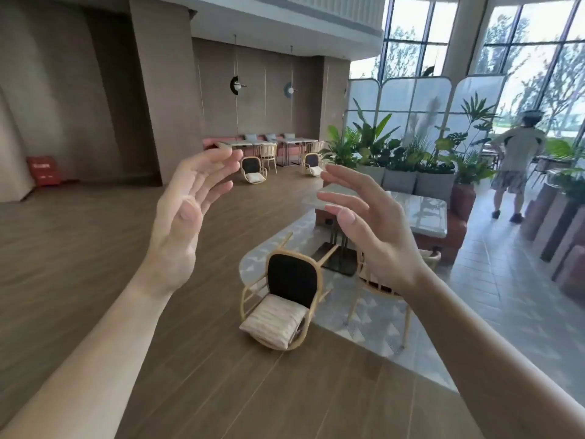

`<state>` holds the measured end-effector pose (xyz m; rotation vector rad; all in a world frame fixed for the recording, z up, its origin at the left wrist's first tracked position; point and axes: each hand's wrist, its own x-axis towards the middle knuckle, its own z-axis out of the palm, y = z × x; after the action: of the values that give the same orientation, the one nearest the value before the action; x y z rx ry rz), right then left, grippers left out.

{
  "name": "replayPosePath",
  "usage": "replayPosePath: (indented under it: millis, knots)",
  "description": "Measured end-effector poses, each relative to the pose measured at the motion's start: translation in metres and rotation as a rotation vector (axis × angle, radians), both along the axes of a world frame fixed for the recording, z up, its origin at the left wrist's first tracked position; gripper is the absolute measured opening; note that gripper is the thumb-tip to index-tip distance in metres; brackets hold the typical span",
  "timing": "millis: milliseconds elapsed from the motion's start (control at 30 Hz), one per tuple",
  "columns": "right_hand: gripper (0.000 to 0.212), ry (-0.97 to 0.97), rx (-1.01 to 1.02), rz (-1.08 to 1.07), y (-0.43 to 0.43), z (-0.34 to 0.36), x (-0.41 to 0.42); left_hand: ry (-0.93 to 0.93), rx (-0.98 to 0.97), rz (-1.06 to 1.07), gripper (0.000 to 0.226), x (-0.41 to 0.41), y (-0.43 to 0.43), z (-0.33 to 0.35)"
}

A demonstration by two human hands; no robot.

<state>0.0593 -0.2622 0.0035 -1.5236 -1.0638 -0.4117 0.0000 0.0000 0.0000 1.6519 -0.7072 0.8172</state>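
Note:
My left hand [185, 217] and my right hand [367, 226] are raised in front of me, palms facing each other, fingers spread and relaxed, holding nothing. Between and below them a rattan chair [285, 299] with a black back and a cream seat cushion lies tipped over on the wooden floor [95, 248]. Both hands are well above the chair and apart from it.
An upright rattan chair [376, 289] stands by a marble-topped table [424, 213] on a patterned rug [373, 315]. Planters [399, 179] line a sofa behind. Two more tipped chairs [253, 169] lie far off near tables. A person [516, 163] stands at right by the windows.

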Motion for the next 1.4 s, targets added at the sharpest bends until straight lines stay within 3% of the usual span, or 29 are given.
replayPosePath:
  millis: [500, 900, 1167, 1400]
  knots:
    - [0.063, 0.128, -0.057, 0.058, 0.166, -0.056, 0.222, 0.118, -0.02, 0.137, 0.083, 0.178, 0.159, -0.049]
    - [0.055, 0.181, -0.027, -0.153, 0.317, -0.085, 0.386, 0.158, -0.037, -0.096, 0.084, 0.41, 0.321, -0.071]
    - [0.057, 0.299, 0.006, -0.424, 0.325, -0.132, 0.5, 0.291, -0.001, -0.362, 0.081, 0.605, 0.321, -0.127]
    - [0.061, 0.407, 0.021, -0.547, 0.309, -0.204, 0.647, 0.418, -0.002, -0.415, 0.079, 0.763, 0.297, -0.2]
